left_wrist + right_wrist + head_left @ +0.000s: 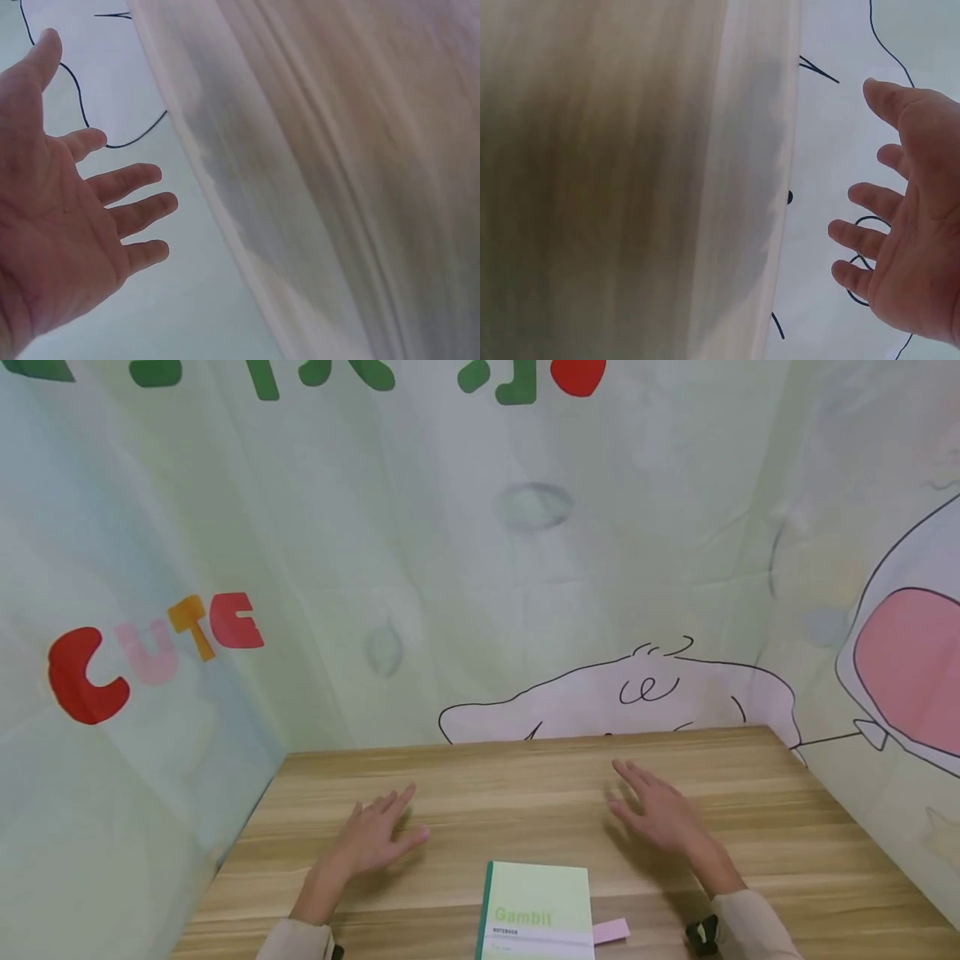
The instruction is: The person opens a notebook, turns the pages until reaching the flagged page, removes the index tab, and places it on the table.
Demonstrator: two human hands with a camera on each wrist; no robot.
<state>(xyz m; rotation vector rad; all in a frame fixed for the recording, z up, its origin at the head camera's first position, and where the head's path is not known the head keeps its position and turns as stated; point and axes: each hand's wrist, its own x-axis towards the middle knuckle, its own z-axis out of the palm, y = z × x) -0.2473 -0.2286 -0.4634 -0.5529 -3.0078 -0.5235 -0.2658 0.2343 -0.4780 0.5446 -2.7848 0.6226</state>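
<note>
My left hand (371, 839) hovers over the left part of the wooden table, palm down, fingers spread and holding nothing. On the other side my right hand (660, 810) is likewise held above the wood, its fingers stretched forward and a shadow beneath it. Between the two, closer to me, lies a pale green notebook (540, 893) with a dark green spine and the word Gambit on its cover. A pink paper slip (611, 932) sticks out by its right edge. Both wrist views show spread fingers with bare palms.
The wood-grain table (480, 793) reaches back to a pale fabric backdrop (337, 568) with cartoon drawings and coloured letters. More of that cloth hangs along the left and right sides. A dark band (703, 935) circles my right wrist.
</note>
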